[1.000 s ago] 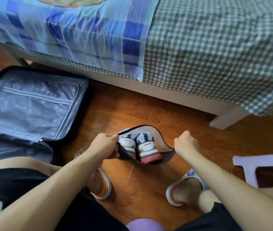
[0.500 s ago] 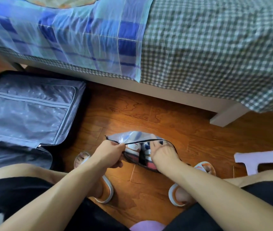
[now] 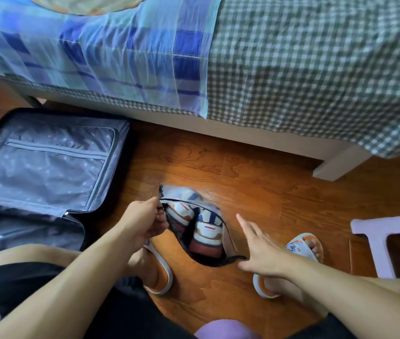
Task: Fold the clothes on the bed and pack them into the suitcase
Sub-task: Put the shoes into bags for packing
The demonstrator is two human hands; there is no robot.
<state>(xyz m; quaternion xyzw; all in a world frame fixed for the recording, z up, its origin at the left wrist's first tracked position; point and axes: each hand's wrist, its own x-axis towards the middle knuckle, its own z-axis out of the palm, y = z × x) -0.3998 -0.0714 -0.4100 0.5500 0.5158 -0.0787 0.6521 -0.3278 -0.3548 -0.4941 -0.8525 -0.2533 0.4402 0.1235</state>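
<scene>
Grey-lined suitcase (image 3: 47, 162) is seen lying open on the wooden floor (image 3: 255, 187) at far left, just below the bed (image 3: 316, 69); its zipped lining panel is closed flat. A blue plaid sheet (image 3: 120, 52) is draped over the bed's left part, green check cover at right. No loose clothes can be made out on the visible bed surface.

Left hand (image 3: 142, 222) is curled, fingers pinched on the dark rim of a translucent shoe bag (image 3: 184, 194), which is held open at floor centre. A pair of white, orange and navy sneakers (image 3: 206, 231) is seen inside the bag.

Right hand (image 3: 260, 250) is spread flat, fingers apart and straight, thumb near the bag's lower edge; contact cannot be told.

Both feet are in slippers (image 3: 301, 245). A lilac plastic stool (image 3: 387, 228) is placed at far right.
</scene>
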